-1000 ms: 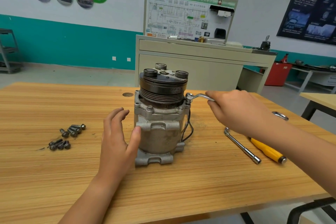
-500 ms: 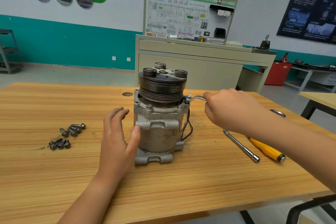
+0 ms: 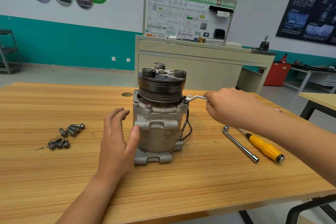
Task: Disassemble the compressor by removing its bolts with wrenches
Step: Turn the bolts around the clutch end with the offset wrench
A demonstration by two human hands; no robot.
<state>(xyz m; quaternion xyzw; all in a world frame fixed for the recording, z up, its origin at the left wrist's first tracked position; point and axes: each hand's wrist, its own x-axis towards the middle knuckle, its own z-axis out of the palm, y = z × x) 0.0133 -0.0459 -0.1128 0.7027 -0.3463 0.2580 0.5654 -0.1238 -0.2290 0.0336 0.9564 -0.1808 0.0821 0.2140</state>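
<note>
Little has moved over the last second: my right hand has stayed closed on the wrench, its handle swung only slightly, and my left hand has kept its place. My right fingers curl tightly round the handle's outer end. The wrench's ring end sits on the right rear corner of the compressor flange, just under the grooved pulley. My left fingers are straight and loosely spread beside the housing's left side; the thumb presses against the grey casting, and I cannot tell if the fingers touch it. The compressor stands upright on its foot near the middle of the wooden table, two flange bolts visible along its front edge. Loose bolts lie in a cluster well to its left. To its right lie an L-shaped socket wrench and, just beside it, a yellow-handled screwdriver.
</note>
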